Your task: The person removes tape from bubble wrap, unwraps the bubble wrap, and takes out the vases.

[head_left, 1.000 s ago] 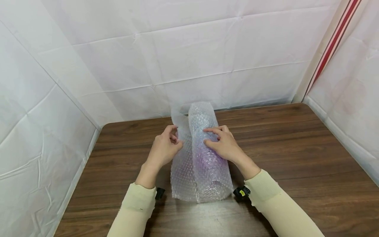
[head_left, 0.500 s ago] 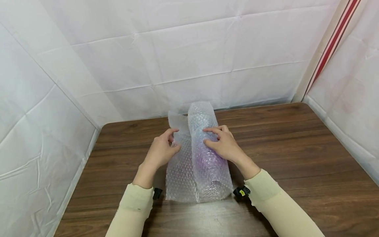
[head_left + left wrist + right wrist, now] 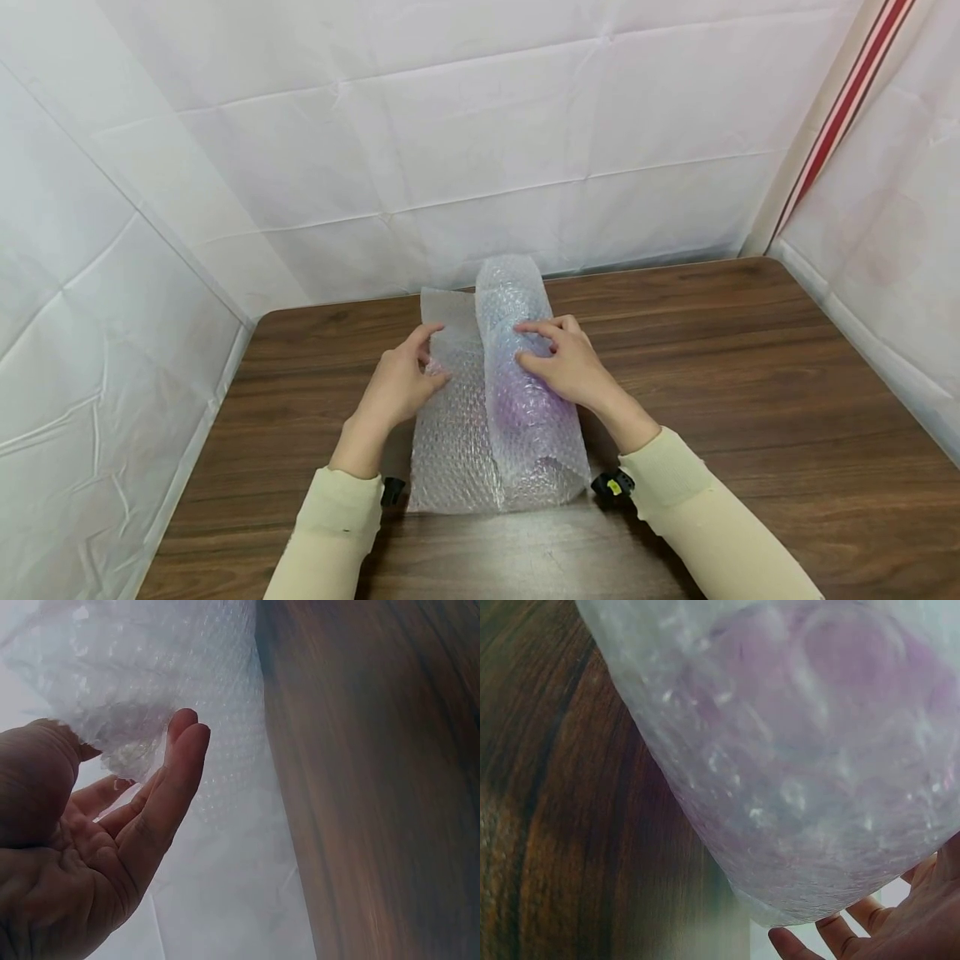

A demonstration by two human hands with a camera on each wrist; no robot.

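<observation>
A roll of bubble wrap point(image 3: 517, 292) lies lengthwise on the table, wound round something blue and purple point(image 3: 528, 400) that shows only faintly through the layers. From its left side a loose flap of the wrap point(image 3: 453, 450) spreads onto the wood. My left hand point(image 3: 401, 379) pinches the flap's left edge; in the left wrist view, crumpled wrap sits between thumb and fingers. My right hand point(image 3: 562, 358) rests on the roll's right side, thumb and index finger spread over the top. In the right wrist view, its fingers point(image 3: 840, 934) reach along the wrapped roll, and the purple shows larger.
The dark wooden table point(image 3: 712, 375) extends to both sides of the wrap. White sheeting point(image 3: 480, 125) hangs behind it and on the left and right, with a red-striped strip point(image 3: 847, 108) at the back right corner. A black wrist camera point(image 3: 612, 487) sits by the right cuff.
My left hand has moved a little left and toward me, drawing the flap outward. The flap now lies wider and flatter. The right hand and the roll have stayed in place.
</observation>
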